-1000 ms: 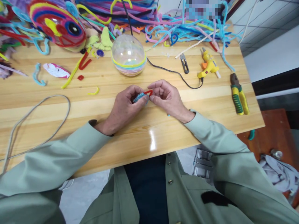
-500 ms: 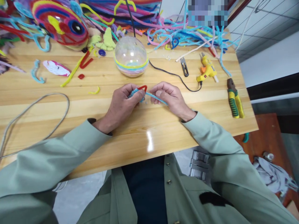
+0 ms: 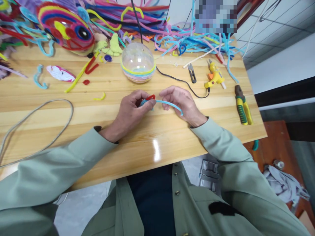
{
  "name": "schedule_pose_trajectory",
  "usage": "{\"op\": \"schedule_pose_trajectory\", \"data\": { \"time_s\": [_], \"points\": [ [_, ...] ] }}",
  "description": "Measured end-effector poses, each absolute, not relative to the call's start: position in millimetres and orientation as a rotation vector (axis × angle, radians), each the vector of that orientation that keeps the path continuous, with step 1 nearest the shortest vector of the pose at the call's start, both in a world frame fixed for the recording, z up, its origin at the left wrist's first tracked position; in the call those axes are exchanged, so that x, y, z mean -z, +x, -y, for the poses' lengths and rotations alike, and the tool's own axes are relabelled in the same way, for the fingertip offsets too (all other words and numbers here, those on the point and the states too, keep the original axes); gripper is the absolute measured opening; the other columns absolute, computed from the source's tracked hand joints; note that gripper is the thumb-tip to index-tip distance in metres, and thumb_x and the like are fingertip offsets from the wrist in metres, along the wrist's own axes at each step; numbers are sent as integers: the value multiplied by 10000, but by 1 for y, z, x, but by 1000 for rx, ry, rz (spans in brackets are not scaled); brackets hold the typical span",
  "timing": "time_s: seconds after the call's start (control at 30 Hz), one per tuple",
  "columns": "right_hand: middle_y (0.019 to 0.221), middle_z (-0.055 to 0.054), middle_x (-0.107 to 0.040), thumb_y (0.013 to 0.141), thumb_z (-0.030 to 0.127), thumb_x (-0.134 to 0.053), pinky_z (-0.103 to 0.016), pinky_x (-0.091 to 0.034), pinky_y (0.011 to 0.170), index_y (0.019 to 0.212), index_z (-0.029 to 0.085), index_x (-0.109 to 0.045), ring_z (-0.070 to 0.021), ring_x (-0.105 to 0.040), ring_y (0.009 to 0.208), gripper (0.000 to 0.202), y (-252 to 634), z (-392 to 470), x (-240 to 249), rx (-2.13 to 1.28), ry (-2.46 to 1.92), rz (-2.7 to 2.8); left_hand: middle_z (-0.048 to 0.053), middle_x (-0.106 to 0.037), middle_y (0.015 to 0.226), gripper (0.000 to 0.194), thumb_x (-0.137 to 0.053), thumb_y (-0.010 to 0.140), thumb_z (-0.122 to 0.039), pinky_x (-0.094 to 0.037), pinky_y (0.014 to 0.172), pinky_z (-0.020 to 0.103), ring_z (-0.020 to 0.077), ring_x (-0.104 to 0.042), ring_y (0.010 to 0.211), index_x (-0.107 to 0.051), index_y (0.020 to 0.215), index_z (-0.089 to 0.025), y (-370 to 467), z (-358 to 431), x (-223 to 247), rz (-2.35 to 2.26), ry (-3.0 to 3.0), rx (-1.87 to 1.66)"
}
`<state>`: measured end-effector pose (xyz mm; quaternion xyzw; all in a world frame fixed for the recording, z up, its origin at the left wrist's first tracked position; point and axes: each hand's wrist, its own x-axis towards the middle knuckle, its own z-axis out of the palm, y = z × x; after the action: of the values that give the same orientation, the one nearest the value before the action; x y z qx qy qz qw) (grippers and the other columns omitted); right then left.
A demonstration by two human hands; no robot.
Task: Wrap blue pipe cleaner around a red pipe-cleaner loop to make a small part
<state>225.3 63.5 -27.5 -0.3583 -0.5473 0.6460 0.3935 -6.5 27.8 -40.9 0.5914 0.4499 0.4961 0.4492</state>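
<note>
Plainly, the left hand (image 3: 133, 109) is clenched on a ribbed blue piece (image 3: 143, 103), thumb pressing from the near side, with a bent red strip (image 3: 151, 97) sticking up beside the thumb tip. This work sits above the table (image 3: 137, 141), and the directions below are taken from it, with twelve at the far side. A blue strip (image 3: 169, 103) runs out from the thumb tip toward three o'clock, bowing down to a small hook at its end. The right hand (image 3: 180, 103), also at three, is released, its fingers loosely bent and spread; the blue strip crosses in front of it, and whether they touch I cannot tell.

Just before twelve stands a clear ball (image 3: 138, 62) with coloured bands round its lower half. The snips (image 3: 191, 73) lie at two, the glue gun (image 3: 214, 76) between two and three, the pliers (image 3: 242, 106) at three. A yellow scrap (image 3: 99, 96) is at nine, a grey cable (image 3: 72, 113) loops between eight and nine, and a striped fish head (image 3: 66, 31) rests at ten.
</note>
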Motion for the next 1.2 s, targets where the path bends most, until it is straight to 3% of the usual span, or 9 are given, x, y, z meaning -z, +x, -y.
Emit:
{"op": "schedule_pose_trajectory", "data": {
  "time_s": [0.1, 0.2, 0.33, 0.47, 0.53, 0.8, 0.9, 1.03, 1.2],
  "points": [
    [800, -31, -784, 941, 1018, -604, -306, -612, 648, 1112, 215, -828, -188, -750, 728, 852, 222, -66, 23, -1684, -912, 1194, -5, -722, 780, 373, -929, 982, -583, -475, 581, 311, 160, -610, 666, -762, 900, -260, -4, -24, 35, -1071, 1292, -1246],
    [827, -52, -806, 956, 1055, -496, -310, -622, 642, 1130, 216, -821, -203, -772, 753, 916, 217, -64, 23, -1661, -954, 1113, -11, -715, 770, 373, -967, 953, -561, -467, 529, 300, 148, -595, 614, -742, 901, -269, -2, -23, 33, -1026, 1164, -1254],
    [947, -69, -837, 930, 1033, -598, -323, -643, 656, 1210, 223, -794, -210, -780, 788, 879, 215, -61, 32, -1568, -893, 1209, -11, -736, 769, 385, -986, 928, -544, -531, 546, 296, 161, -663, 639, -721, 907, -267, 0, -23, 34, -984, 1099, -1250],
    [1050, -32, -831, 858, 770, -948, -314, -671, 795, 1283, 247, -747, -190, -792, 914, 703, 213, -56, 39, -1451, -857, 1374, -7, -760, 793, 410, -1003, 899, -564, -588, 652, 319, 174, -703, 704, -727, 891, -262, 1, -23, 33, -974, 1081, -1246],
    [1047, -17, -819, 829, 669, -1019, -330, -681, 880, 1250, 246, -747, -186, -789, 960, 656, 210, -53, 38, -1421, -899, 1432, -5, -758, 803, 415, -1017, 877, -577, -590, 699, 332, 175, -694, 727, -747, 872, -261, 3, -22, 33, -977, 1080, -1271],
    [863, 23, -740, 818, 671, -1010, -301, -627, 792, 976, 213, -773, -142, -679, 795, 539, 193, -55, 29, -1278, -977, 1475, 20, -795, 860, 365, -1027, 826, -548, -581, 768, 347, 194, -679, 788, -820, 840, -248, 4, -22, 32, -993, 1046, -1319],
    [824, 33, -718, 813, 681, -1002, -286, -589, 746, 965, 212, -777, -134, -641, 765, 542, 192, -55, 25, -1268, -1028, 1459, 23, -784, 843, 353, -1008, 831, -536, -573, 749, 345, 197, -674, 781, -819, 838, -238, 5, -23, 32, -975, 1045, -1306],
    [905, 12, -763, 842, 715, -970, -319, -632, 824, 1016, 228, -767, -162, -707, 852, 556, 191, -52, 23, -1308, -1001, 1471, 23, -768, 830, 331, -982, 849, -518, -544, 698, 335, 188, -658, 746, -815, 846, -232, 6, -23, 36, -976, 1027, -1329],
    [879, 26, -760, 822, 636, -1029, -315, -659, 807, 1021, 249, -738, -157, -727, 822, 524, 190, -50, 27, -1284, -950, 1498, 9, -736, 778, 259, -947, 867, -459, -514, 644, 317, 165, -606, 676, -815, 846, -236, 6, -26, 39, -982, 1028, -1321]
  ]
}}
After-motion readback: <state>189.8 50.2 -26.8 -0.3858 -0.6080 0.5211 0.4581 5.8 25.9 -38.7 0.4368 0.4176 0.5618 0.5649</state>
